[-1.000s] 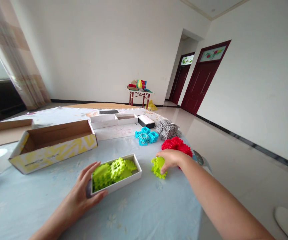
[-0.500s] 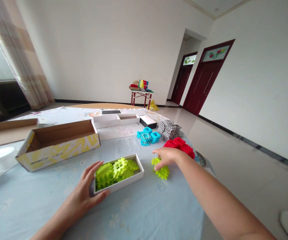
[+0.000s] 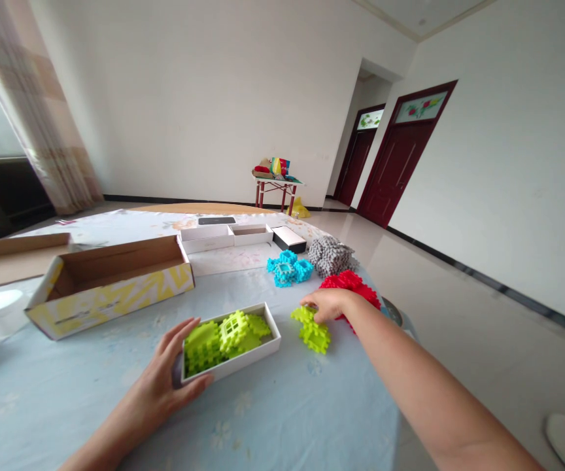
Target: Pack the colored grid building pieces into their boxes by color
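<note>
Pale blue tablecloth (image 3: 282,418) covered the table in a bright, tiled room, with an open yellow-patterned cardboard box (image 3: 110,304) on it. From the head camera, the left hand (image 3: 157,360) clamped thumb and fingers around the end of a white cardboard tray (image 3: 228,367) full of lime-green interlocking blocks (image 3: 218,343), while the right hand (image 3: 329,304), fingers together, lay over loose lime-green blocks (image 3: 314,335) on the cloth, though whether it gripped them was hard to tell. Red blocks (image 3: 348,282) sat just behind that hand, near blue blocks (image 3: 287,268) and grey blocks (image 3: 330,255).

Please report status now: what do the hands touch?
Left hand clasping white tray of lime blocks. Right hand on loose lime blocks. Red blocks just beyond.
</note>
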Action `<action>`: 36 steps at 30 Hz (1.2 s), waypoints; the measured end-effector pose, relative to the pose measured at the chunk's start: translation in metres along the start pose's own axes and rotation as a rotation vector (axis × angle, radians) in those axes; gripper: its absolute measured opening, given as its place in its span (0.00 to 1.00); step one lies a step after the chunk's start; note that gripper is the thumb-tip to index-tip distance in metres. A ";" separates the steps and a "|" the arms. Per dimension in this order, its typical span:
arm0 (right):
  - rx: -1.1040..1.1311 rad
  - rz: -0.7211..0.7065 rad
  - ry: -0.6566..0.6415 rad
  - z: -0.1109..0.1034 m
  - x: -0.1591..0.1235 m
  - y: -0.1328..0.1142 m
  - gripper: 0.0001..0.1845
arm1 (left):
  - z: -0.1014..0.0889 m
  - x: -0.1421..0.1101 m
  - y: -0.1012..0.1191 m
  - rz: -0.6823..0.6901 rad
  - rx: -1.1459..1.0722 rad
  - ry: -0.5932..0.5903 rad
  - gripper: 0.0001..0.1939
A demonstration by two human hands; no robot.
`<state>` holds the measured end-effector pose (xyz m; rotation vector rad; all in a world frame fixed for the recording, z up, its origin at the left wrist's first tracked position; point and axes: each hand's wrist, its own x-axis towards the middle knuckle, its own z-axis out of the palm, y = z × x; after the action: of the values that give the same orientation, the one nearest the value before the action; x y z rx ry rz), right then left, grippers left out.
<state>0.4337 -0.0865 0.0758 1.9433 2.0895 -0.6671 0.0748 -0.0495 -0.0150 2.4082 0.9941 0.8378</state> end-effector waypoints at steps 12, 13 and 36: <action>0.081 0.045 0.164 0.003 0.008 -0.009 0.37 | -0.001 0.000 0.002 0.001 0.008 -0.008 0.35; 0.084 0.055 0.162 0.005 0.010 -0.011 0.37 | -0.001 0.000 0.002 -0.001 0.007 -0.006 0.35; 0.731 -0.464 0.514 0.039 0.018 -0.073 0.35 | -0.001 -0.002 0.006 -0.008 -0.044 -0.011 0.36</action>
<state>0.3547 -0.0903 0.0470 2.1391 2.9799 -1.2829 0.0757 -0.0547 -0.0116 2.3680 0.9710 0.8336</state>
